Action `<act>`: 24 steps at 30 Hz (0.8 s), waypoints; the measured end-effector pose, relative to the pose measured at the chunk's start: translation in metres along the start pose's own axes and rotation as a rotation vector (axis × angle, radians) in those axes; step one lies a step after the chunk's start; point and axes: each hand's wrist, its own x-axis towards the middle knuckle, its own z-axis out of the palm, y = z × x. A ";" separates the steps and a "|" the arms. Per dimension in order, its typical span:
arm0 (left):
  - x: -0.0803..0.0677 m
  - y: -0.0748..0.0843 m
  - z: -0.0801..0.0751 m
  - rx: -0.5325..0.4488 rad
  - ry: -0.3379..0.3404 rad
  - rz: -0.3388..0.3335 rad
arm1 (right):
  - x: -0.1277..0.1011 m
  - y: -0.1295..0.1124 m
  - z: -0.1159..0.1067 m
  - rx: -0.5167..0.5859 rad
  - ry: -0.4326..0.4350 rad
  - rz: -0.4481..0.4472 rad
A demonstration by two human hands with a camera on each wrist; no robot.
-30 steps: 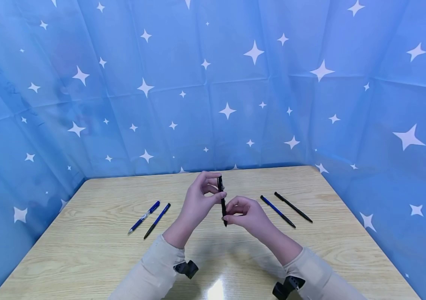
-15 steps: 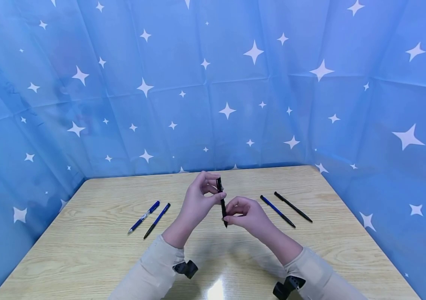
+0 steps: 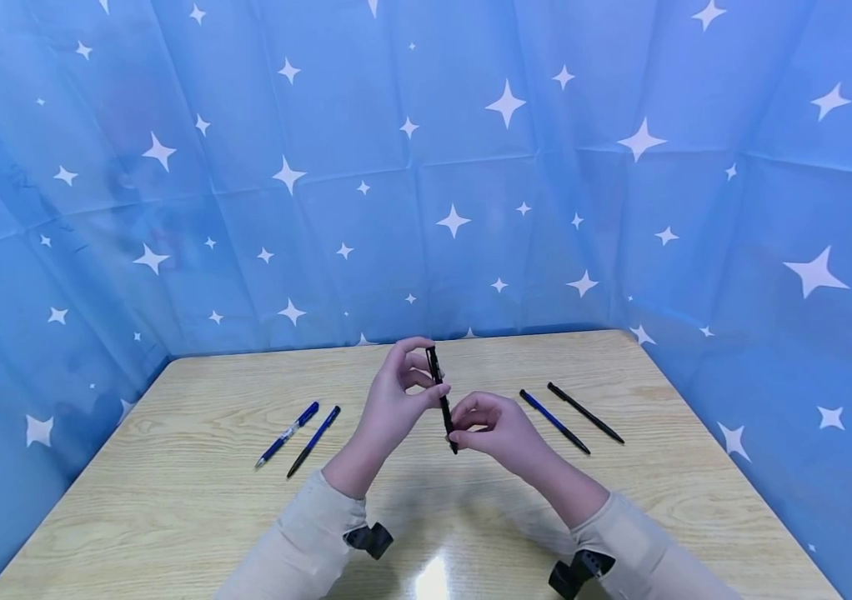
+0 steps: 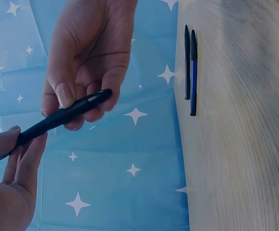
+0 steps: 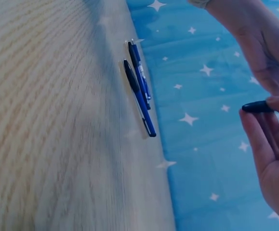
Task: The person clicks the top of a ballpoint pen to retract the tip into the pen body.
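Both hands pinch one black pen (image 3: 441, 400) above the desk (image 3: 171, 500) at frame centre: left hand (image 3: 393, 400) grips its upper end, right hand (image 3: 497, 429) its lower tip. Two blue pens (image 3: 298, 435) lie lower left.

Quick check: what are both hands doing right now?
Left hand: pinches the upper part of the black pen, held above the table.
Right hand: pinches the lower end of the same pen.

Black pen (image 3: 441, 400), blue pens (image 3: 298, 436), light wood-grain table (image 3: 171, 500), blue backdrop (image 3: 426, 167) with white stars, beige sleeves (image 3: 298, 542)
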 end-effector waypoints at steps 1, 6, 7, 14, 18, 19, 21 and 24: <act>0.000 0.000 -0.001 0.006 -0.005 -0.002 | 0.000 0.000 0.000 -0.009 -0.006 -0.005; -0.001 -0.002 -0.005 0.069 -0.035 0.018 | -0.001 0.001 -0.005 -0.054 -0.026 -0.047; -0.001 -0.003 -0.006 0.088 -0.039 0.028 | -0.002 0.002 -0.006 -0.064 -0.027 -0.054; -0.007 -0.010 -0.017 0.156 -0.029 0.025 | -0.007 0.008 -0.021 -0.147 -0.020 -0.022; -0.013 -0.015 -0.025 0.195 -0.027 -0.004 | -0.010 0.011 -0.031 -0.223 -0.004 0.022; -0.014 -0.016 -0.026 0.205 -0.026 -0.009 | -0.011 0.011 -0.034 -0.239 -0.002 0.032; -0.017 -0.018 -0.030 0.224 -0.024 -0.027 | -0.013 0.012 -0.039 -0.261 -0.003 0.055; -0.021 -0.021 -0.036 0.259 -0.024 -0.053 | -0.016 0.015 -0.047 -0.281 -0.001 0.083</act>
